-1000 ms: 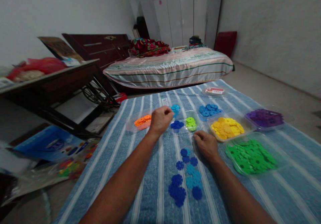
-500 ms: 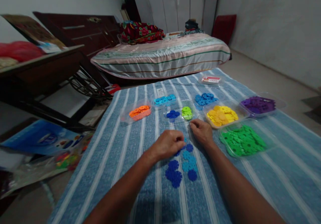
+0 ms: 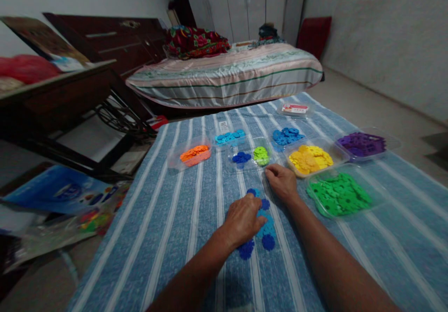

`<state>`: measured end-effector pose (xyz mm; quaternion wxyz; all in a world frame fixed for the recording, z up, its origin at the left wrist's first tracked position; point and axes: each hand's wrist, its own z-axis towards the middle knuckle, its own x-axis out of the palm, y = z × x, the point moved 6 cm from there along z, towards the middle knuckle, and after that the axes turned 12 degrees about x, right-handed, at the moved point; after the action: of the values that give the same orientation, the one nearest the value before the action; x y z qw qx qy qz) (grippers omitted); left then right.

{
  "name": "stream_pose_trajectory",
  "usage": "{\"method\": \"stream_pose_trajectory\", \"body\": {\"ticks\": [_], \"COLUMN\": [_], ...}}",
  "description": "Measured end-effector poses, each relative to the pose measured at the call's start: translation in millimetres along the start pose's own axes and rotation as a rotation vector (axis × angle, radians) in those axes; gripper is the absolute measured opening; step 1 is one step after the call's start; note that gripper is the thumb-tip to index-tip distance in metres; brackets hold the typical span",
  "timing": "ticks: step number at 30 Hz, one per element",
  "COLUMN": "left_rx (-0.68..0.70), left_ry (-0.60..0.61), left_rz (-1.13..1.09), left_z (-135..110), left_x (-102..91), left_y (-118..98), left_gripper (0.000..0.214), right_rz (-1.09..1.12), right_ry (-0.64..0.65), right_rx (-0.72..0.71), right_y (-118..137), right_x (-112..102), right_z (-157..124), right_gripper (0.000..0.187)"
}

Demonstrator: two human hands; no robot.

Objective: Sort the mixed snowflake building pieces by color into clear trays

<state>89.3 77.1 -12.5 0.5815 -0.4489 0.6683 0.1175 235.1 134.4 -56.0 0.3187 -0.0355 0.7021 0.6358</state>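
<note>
My left hand point(image 3: 244, 218) lies palm down over the loose snowflake-shaped discs on the cloth, thumb apart from the fingers; its fingertips are partly hidden. Around it show light blue discs point(image 3: 266, 225), a dark blue disc point(image 3: 268, 242) and a dark blue pile point(image 3: 246, 250) partly under the wrist. Another dark blue disc point(image 3: 252, 191) lies just beyond the fingers. My right hand point(image 3: 281, 181) rests on the cloth with curled fingers, beside the tub of lime and dark blue discs point(image 3: 261, 156). Whatever the right fingers enclose is hidden.
Clear tubs hold orange discs point(image 3: 195, 156), light blue discs point(image 3: 230, 137), blue discs point(image 3: 287, 136), yellow discs point(image 3: 311, 159), purple discs point(image 3: 362, 144) and green discs point(image 3: 341, 195). A lidded box point(image 3: 294, 109) sits at the far edge. A bed point(image 3: 224, 81) stands beyond.
My left hand has come down and slightly toward me, from a pinch above the discs to lying over the dark blue pile. My right hand has stayed in place.
</note>
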Motion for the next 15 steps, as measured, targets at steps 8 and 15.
{"method": "stream_pose_trajectory", "body": {"ticks": [8, 15], "left_rx": [-0.019, -0.026], "left_ry": [-0.092, -0.194], "left_rz": [-0.321, -0.814], "left_z": [1.7, -1.4], "left_x": [4.1, -19.4], "left_y": [8.7, 20.9], "left_gripper": [0.01, 0.012], "right_rz": [0.008, 0.0], "right_ry": [0.002, -0.005], "right_rx": [-0.013, -0.01], "right_y": [0.6, 0.4], "right_x": [1.3, 2.2], "right_z": [-0.7, -0.5], "right_gripper": [0.028, 0.029]}}
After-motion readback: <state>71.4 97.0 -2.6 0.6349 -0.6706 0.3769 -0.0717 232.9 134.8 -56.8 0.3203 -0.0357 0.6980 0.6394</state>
